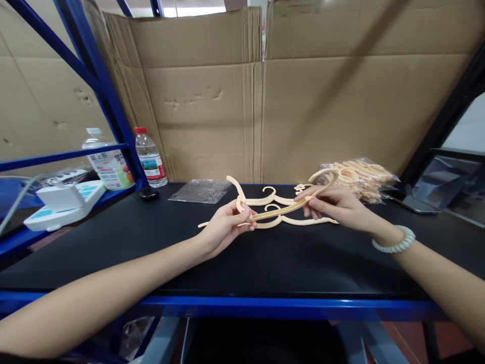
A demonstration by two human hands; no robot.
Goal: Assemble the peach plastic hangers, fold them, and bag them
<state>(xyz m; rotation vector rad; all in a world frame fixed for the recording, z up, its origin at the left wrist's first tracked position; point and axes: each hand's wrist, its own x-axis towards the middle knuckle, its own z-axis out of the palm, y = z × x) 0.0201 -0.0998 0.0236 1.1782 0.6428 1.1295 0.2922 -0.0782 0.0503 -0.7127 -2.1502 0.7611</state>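
My left hand (226,225) and my right hand (333,206) both grip one cream plastic hanger (282,208), held just above the black table (265,258). The left fingers pinch its left end, the right fingers close on the part near its curved hook. Under it lie two or three more loose cream hangers (299,218) flat on the table. A beaded bracelet (396,243) circles my right wrist.
A clear bag of cream hangers (359,178) lies at the back right. An empty clear plastic bag (200,190) lies at the back centre. Two bottles (150,157) stand by the blue rack post (109,101); a white power strip (60,205) lies left. Cardboard walls behind.
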